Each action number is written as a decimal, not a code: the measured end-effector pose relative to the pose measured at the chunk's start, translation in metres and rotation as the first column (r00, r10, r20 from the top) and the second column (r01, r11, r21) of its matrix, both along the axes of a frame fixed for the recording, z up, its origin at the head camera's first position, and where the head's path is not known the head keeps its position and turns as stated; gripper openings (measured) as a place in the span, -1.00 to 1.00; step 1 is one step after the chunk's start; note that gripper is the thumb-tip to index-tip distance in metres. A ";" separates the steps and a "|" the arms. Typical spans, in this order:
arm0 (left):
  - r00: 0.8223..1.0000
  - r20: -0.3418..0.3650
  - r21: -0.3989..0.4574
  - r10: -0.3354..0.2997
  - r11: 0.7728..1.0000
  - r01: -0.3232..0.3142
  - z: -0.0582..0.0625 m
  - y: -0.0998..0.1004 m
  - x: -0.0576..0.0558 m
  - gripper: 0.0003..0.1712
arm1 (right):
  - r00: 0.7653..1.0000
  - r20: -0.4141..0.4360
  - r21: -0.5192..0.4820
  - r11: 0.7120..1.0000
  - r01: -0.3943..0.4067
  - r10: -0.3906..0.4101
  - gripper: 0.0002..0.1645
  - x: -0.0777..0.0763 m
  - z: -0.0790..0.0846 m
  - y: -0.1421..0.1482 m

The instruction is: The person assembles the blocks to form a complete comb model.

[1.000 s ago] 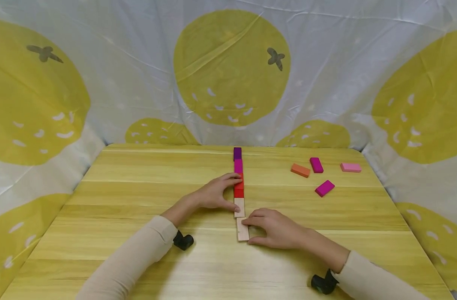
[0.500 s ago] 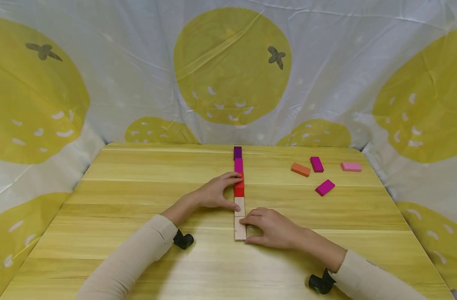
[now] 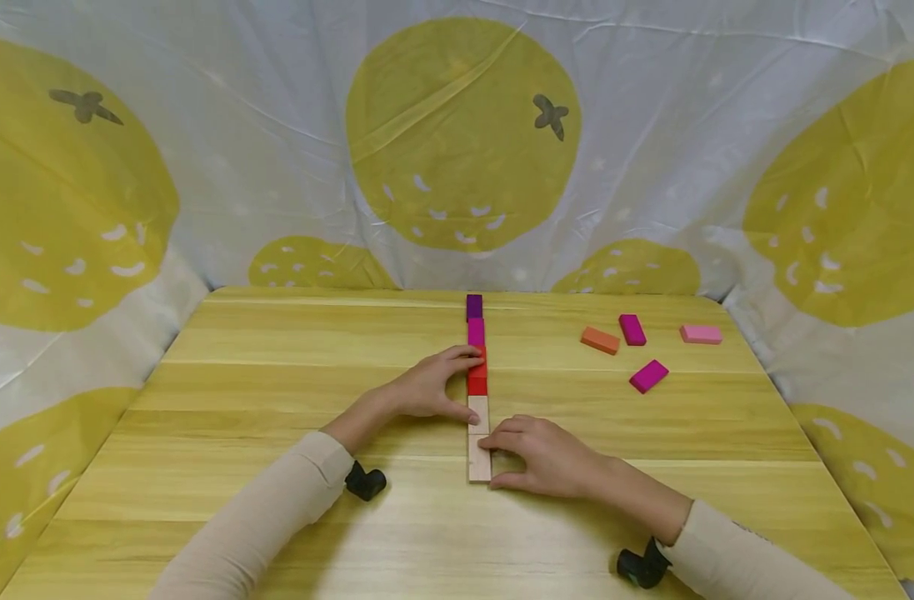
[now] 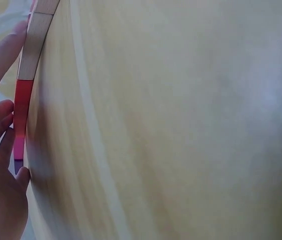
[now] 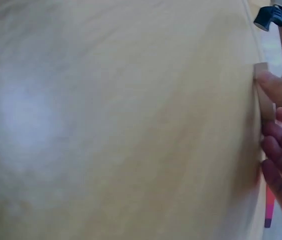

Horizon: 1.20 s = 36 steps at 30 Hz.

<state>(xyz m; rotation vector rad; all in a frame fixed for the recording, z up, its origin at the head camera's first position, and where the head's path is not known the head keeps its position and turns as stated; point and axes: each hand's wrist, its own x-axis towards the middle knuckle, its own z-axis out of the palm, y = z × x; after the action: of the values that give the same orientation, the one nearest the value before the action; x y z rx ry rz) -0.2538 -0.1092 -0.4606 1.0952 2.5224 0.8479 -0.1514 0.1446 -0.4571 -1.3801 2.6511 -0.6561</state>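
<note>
Counter (image 3: 232,400), one; plain wooden blocks (image 3: 478,467), two; magenta blocks (image 3: 649,377), three; purple block (image 3: 475,306), one; orange block (image 3: 600,340), one; pink block (image 3: 701,335), one; red blocks (image 3: 477,383), number unclear; black wrist devices (image 3: 367,482), two.

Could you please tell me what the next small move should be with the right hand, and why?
I would probably ease the right hand gently off the nearest rectangular plain wooden block: it appears to lie straight in line and end to end with the second plain wooden block, which the left hand appears to touch, so no adjusting seems needed.
</note>
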 end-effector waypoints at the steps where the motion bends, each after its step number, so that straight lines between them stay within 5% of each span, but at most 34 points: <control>1: 1.000 -0.004 -0.002 0.000 1.000 0.000 0.000 0.000 0.000 0.14 | 1.000 0.020 0.003 1.000 -0.001 0.000 -0.41 -0.001 0.000 0.001; 7: 1.000 -0.001 0.004 0.014 1.000 -0.014 0.000 0.001 -0.001 0.12 | 0.992 0.122 -0.003 1.000 -0.017 0.018 -0.41 -0.004 0.002 0.008; 20: 0.999 0.026 0.074 0.023 0.997 -0.025 0.002 -0.001 -0.004 0.07 | 0.997 0.078 -0.126 0.992 0.012 -0.002 -0.55 -0.013 0.010 0.032; 28: 0.992 0.014 0.126 0.129 0.983 -0.130 0.006 -0.001 -0.022 -0.07 | 0.989 -0.001 -0.271 0.952 0.143 -0.149 -0.58 -0.047 0.019 0.070; 36: 0.955 0.027 0.205 0.297 0.933 -0.296 0.005 0.006 -0.050 -0.13 | 0.931 0.043 -0.235 0.902 0.363 -0.364 -0.58 -0.083 0.019 0.121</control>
<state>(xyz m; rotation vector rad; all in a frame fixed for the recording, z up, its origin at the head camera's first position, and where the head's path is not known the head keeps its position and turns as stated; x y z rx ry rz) -0.3042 -0.1035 -0.4557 0.7767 2.6922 1.2124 -0.2348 0.2658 -0.4378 -0.9220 2.9386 -1.0432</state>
